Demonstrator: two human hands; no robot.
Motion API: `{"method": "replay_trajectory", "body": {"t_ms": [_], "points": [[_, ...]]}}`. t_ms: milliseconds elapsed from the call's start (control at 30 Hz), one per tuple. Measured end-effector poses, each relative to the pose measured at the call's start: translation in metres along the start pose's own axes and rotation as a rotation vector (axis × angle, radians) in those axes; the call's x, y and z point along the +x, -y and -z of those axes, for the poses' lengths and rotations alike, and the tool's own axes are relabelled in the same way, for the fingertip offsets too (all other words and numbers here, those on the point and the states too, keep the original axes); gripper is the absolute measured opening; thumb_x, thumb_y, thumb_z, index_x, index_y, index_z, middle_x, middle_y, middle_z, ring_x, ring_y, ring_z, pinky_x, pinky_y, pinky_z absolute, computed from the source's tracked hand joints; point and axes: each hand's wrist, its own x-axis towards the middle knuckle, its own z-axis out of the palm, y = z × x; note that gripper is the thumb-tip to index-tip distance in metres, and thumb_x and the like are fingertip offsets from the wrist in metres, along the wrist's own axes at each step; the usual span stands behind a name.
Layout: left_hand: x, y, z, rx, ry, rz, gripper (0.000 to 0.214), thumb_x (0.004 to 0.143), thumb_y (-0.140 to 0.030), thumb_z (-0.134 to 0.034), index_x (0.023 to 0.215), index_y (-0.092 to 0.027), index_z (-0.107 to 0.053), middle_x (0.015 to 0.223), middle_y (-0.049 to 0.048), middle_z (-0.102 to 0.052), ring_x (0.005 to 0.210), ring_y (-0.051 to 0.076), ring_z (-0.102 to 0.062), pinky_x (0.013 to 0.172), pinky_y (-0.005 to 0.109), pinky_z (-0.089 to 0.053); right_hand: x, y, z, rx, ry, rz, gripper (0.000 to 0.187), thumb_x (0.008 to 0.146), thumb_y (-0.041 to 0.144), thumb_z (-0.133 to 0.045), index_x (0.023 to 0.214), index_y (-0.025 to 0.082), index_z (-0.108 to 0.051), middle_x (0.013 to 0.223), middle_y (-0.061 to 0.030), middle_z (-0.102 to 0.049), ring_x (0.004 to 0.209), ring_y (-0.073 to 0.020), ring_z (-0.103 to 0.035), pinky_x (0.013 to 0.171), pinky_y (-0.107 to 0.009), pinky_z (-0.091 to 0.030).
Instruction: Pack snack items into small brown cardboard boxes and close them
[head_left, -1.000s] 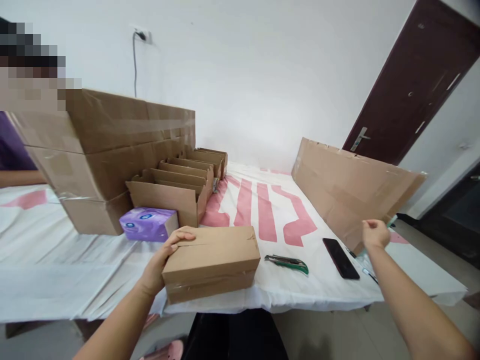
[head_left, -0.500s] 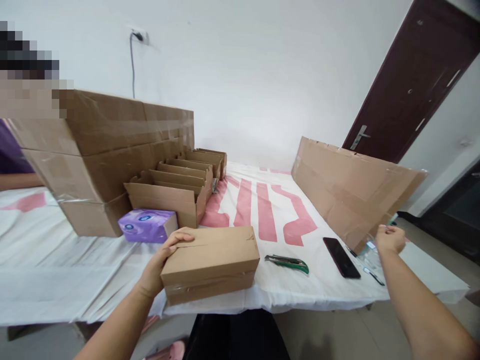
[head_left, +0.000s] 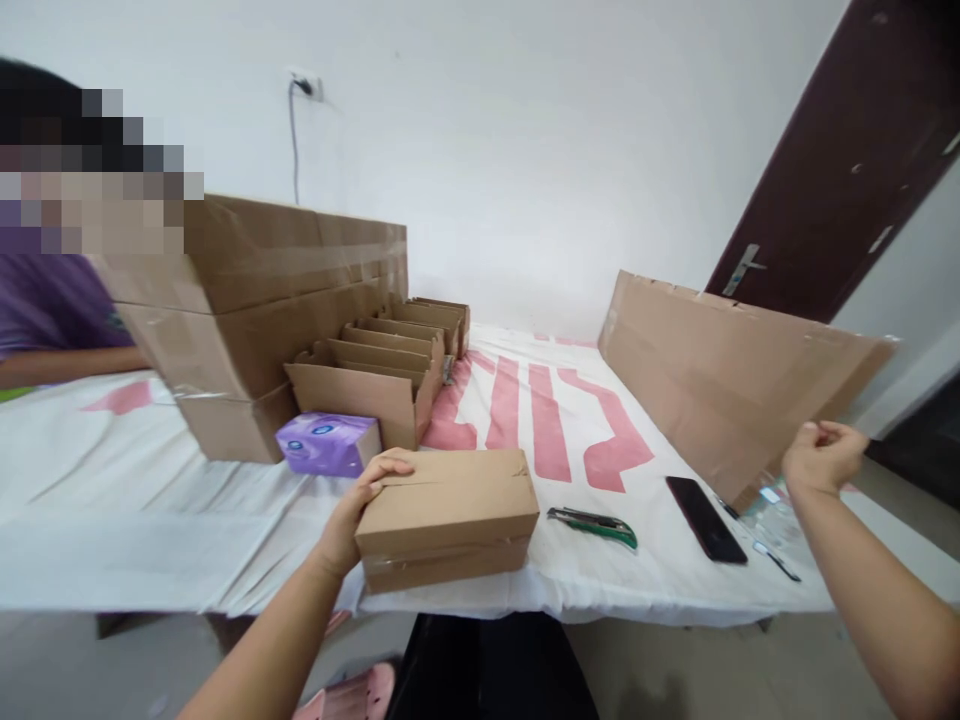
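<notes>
The right hand [head_left: 825,457] had moved up and right. The brown box [head_left: 448,520] sat left of it, low middle of the frame, long side running across the table [head_left: 300,570]. The nearer left hand [head_left: 355,506] had its fingers clamped over the box's left end; the right fingers were curled together.

A closed box [head_left: 448,510] is held at its left end by the left hand [head_left: 366,498], on a table covered with a white cloth [head_left: 97,560]. The right hand [head_left: 825,460] is raised at the right, fingers curled, before a cardboard sheet [head_left: 727,385]. Between them a knife [head_left: 596,527] and a phone [head_left: 706,520] are laid. At the left, a purple tissue pack [head_left: 328,443] is placed beside open boxes [head_left: 352,390], backed by stacked cartons [head_left: 300,260].
</notes>
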Motion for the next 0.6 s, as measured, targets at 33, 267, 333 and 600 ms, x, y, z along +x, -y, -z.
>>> {"method": "replay_trajectory", "body": {"t_ms": [33,267,333,600], "points": [[0.000,-0.001,-0.001,-0.002,-0.001,-0.004,0.034,0.075,-0.045,-0.047,0.090,-0.020,-0.063,0.120,0.0090,-0.054,0.121,0.037,-0.043,0.109,0.051,-0.028,-0.010,0.012,-0.004,0.044,0.051,0.044,0.022,0.080,0.025,-0.050,0.101,0.017,-0.047,0.093,-0.0109,-0.057,0.079,-0.0216,-0.053,0.084,-0.040,-0.045],[-0.001,-0.002,-0.005,-0.086,-0.024,-0.003,0.034,0.072,-0.045,-0.049,0.089,-0.018,-0.064,0.115,0.0093,-0.053,0.115,0.035,-0.046,0.104,0.048,-0.033,-0.138,0.114,-0.006,0.392,0.831,0.459,0.026,0.084,0.046,-0.055,0.090,0.022,-0.062,0.089,-0.0056,-0.067,0.084,-0.0211,-0.064,0.080,-0.032,-0.052],[-0.001,-0.002,-0.006,-0.109,-0.025,-0.003,0.033,0.073,-0.044,-0.050,0.088,-0.018,-0.065,0.113,0.0090,-0.053,0.114,0.034,-0.046,0.103,0.047,-0.033,-0.177,0.141,0.005,0.460,1.152,0.645,0.026,0.090,0.044,-0.050,0.097,0.022,-0.062,0.096,-0.0072,-0.068,0.091,-0.0226,-0.064,0.084,-0.036,-0.052],[-0.003,0.000,-0.011,-0.150,-0.077,-0.004,0.039,0.085,-0.051,-0.044,0.084,-0.019,-0.065,0.111,0.0080,-0.055,0.114,0.031,-0.048,0.104,0.045,-0.034,-0.250,0.184,0.017,0.417,1.374,0.890,0.045,0.091,0.049,-0.052,0.125,0.018,-0.052,0.122,-0.0149,-0.061,0.116,-0.0305,-0.056,0.098,-0.052,-0.047]]}}
